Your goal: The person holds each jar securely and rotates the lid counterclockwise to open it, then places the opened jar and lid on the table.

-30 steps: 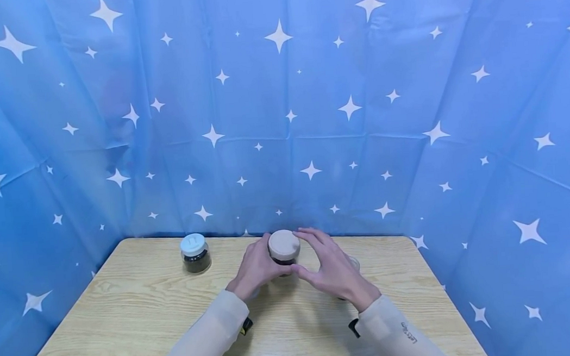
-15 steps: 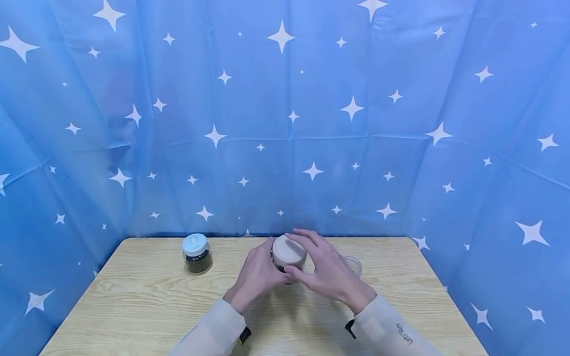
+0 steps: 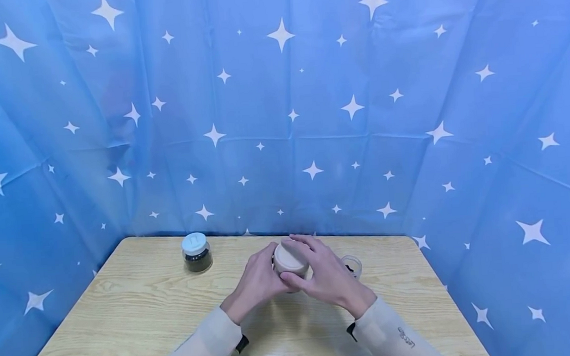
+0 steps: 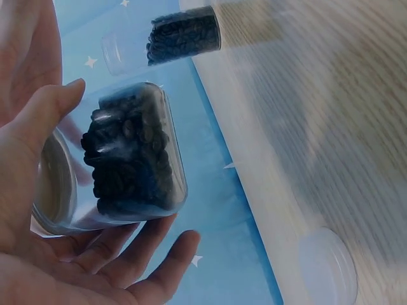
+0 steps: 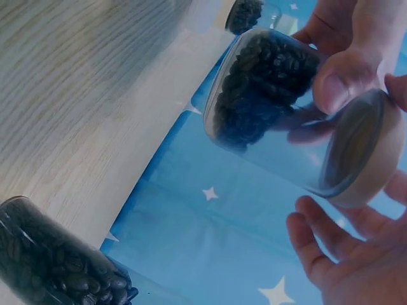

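Between both hands is a clear jar point(image 4: 130, 152) part filled with dark coffee beans, topped by a beige lid point(image 3: 286, 262). My left hand point(image 3: 256, 280) grips the jar's side, thumb and fingers curled round the clear wall. From the right, my right hand point(image 3: 327, 276) holds the lid, its thumb at the near rim and fingers over the far side. In the head view the hands hide most of the jar's body. Just past the right hand stands a lidless jar point(image 3: 353, 265) of similar beans, partly covered by that hand.
A second lidded jar point(image 3: 196, 253), with a pale blue-white lid, stands at the table's back left. A loose whitish lid point(image 4: 329, 267) lies on the wooden table point(image 3: 141, 306), hidden by the left arm in the head view. A blue star-patterned curtain point(image 3: 260, 92) borders the table.
Both hands and the jar have moved slightly nearer to the person. The right hand's fingers and thumb have closed in on the lid. More of the lidless jar's rim shows.
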The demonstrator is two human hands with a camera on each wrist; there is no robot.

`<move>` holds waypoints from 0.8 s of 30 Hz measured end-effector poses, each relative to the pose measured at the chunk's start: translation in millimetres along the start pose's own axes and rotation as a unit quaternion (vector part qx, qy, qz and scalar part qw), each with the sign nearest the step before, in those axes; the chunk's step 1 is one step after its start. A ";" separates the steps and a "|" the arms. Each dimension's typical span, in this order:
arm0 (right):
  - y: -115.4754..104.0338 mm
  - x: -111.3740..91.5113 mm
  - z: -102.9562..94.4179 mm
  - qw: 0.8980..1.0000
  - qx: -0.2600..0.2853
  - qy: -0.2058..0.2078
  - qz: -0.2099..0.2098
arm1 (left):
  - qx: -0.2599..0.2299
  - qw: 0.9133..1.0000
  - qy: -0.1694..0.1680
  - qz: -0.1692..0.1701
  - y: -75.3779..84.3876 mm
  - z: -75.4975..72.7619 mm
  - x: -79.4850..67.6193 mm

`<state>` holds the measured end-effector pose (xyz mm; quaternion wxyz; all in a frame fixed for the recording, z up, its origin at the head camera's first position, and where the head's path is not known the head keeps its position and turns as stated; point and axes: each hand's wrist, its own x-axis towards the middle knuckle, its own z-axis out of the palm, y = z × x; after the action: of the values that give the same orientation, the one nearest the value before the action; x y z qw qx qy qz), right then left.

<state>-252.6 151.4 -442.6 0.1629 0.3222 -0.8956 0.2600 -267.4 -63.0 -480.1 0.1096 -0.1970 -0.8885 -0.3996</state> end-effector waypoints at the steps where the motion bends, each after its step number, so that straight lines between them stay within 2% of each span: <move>1: -0.1 0.0 -0.3 1.000 -0.001 0.000 -0.002 | -0.003 1.000 -0.001 0.001 0.5 -0.3 -0.6; 12: -3.0 0.0 -2.8 1.000 0.008 0.004 -0.014 | -0.026 0.999 -0.010 0.019 4.8 -1.5 -7.5; 24: -9.6 -3.7 -5.5 0.999 0.023 0.025 -0.018 | -0.064 0.998 -0.019 0.012 4.9 -0.7 -14.6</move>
<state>-242.8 150.1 -436.4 0.1819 0.3354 -0.8791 0.2857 -252.1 -64.5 -481.5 0.0848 -0.2219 -0.8606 -0.4506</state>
